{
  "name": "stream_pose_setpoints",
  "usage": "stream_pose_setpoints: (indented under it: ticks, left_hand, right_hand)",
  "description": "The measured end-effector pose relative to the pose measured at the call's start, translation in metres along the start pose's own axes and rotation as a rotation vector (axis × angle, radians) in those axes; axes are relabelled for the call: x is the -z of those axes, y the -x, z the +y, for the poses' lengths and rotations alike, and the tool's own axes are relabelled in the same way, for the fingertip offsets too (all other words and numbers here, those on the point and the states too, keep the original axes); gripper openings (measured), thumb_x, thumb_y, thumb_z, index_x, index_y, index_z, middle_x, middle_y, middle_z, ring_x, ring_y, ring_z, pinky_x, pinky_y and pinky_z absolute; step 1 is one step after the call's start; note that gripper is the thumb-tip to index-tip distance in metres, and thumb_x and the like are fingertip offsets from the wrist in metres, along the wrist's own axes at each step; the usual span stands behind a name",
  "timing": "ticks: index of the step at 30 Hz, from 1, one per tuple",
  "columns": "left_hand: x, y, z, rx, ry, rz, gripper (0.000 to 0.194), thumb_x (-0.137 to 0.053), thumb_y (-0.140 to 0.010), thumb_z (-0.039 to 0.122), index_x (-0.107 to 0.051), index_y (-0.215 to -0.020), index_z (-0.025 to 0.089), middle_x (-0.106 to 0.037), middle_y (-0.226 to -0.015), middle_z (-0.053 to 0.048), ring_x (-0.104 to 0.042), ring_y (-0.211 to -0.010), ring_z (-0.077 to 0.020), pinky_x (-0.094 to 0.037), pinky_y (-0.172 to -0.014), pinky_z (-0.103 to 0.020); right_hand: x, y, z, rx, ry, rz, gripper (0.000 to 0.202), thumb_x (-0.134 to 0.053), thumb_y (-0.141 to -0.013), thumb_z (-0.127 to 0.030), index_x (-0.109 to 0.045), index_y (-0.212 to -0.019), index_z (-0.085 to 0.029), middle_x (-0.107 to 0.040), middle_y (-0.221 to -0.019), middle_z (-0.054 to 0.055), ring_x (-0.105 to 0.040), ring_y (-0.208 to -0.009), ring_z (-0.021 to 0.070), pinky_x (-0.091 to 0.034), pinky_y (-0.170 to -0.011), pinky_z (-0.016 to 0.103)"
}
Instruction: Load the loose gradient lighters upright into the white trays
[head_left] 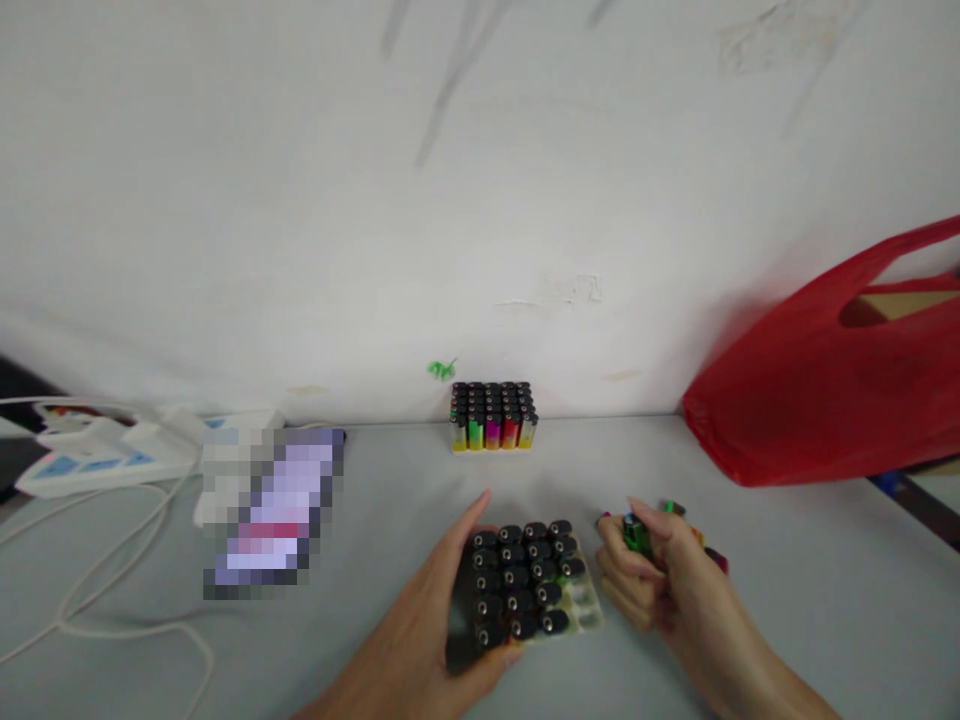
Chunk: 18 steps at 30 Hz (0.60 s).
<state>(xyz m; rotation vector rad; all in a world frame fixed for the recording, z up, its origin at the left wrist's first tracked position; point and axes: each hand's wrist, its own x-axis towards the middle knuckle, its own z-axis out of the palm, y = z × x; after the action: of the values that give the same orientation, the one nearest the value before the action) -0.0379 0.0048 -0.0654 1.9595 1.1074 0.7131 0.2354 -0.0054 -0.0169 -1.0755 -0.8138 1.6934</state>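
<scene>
My left hand (442, 610) grips the left side of a pale tray (589, 610) filled mostly with upright lighters (514, 577) that have black tops. Slots at the tray's near right hold nothing. Just right of the tray, my right hand (660, 570) is closed on a green lighter (637, 536), whose upper part shows between thumb and fingers. Behind that hand lie loose coloured lighters (716, 560), partly hidden by it. Against the wall stands a second block of lighters (493, 420) in rows, in several bright colours.
A red bag (840, 380) stands at the right by the wall. On the left lie a blurred-out phone (281, 510), a white power strip (112, 460) and white cables (127, 628). A small green piece (442, 370) shows at the wall behind the far lighters.
</scene>
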Motion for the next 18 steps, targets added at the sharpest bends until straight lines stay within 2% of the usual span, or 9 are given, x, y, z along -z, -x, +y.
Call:
stream_pose_setpoints:
  ticks: [3, 6, 11, 15, 18]
  left_hand:
    - [0.000, 0.001, 0.000, 0.000, -0.015, 0.001, 0.112, -0.083, -0.091, 0.027, -0.013, -0.177, 0.044, -0.058, -0.167, -0.009, -0.065, -0.145, -0.0384, -0.050, -0.125, -0.061]
    - [-0.001, 0.001, -0.001, -0.003, -0.024, -0.004, 0.113, -0.083, -0.090, 0.027, -0.013, -0.177, 0.043, -0.056, -0.168, -0.010, -0.064, -0.146, -0.0392, -0.049, -0.125, -0.062]
    - [-0.004, 0.001, -0.007, -0.037, -0.032, 0.029, 0.115, -0.082, -0.087, 0.022, -0.014, -0.177, 0.044, -0.058, -0.166, -0.010, -0.066, -0.144, -0.0389, -0.051, -0.124, -0.061]
    - [-0.005, 0.001, -0.009, -0.034, -0.043, 0.021, 0.116, -0.083, -0.086, 0.021, -0.015, -0.177, 0.042, -0.060, -0.165, -0.011, -0.067, -0.143, -0.0398, -0.052, -0.123, -0.060]
    - [-0.004, 0.001, -0.010, -0.035, -0.041, 0.020, 0.115, -0.084, -0.086, 0.022, -0.016, -0.177, 0.041, -0.060, -0.165, -0.011, -0.067, -0.143, -0.0400, -0.052, -0.124, -0.059]
  right_hand:
    - [0.002, -0.001, -0.002, -0.014, 0.013, -0.025, 0.064, -0.053, -0.102, -0.074, -0.036, -0.063, -0.026, -0.021, -0.059, -0.009, -0.013, -0.053, 0.0120, -0.015, -0.051, 0.031]
    - [0.004, -0.002, -0.002, -0.038, 0.022, -0.015, 0.065, -0.054, -0.101, -0.074, -0.033, -0.062, -0.026, -0.019, -0.058, -0.010, -0.010, -0.052, 0.0116, -0.011, -0.050, 0.031]
    - [0.006, -0.005, 0.002, -0.050, 0.054, 0.053, 0.061, -0.059, -0.098, -0.069, -0.034, -0.062, -0.027, -0.019, -0.058, -0.009, -0.013, -0.053, 0.0119, -0.012, -0.051, 0.031]
    - [0.008, -0.006, 0.006, -0.022, 0.120, 0.114, 0.059, -0.060, -0.095, -0.071, -0.037, -0.063, -0.027, -0.022, -0.060, -0.008, -0.016, -0.055, 0.0127, -0.013, -0.053, 0.032]
    - [0.007, -0.006, 0.006, -0.028, 0.124, 0.095, 0.060, -0.060, -0.095, -0.074, -0.038, -0.065, -0.027, -0.021, -0.062, -0.008, -0.013, -0.057, 0.0130, -0.013, -0.053, 0.031]
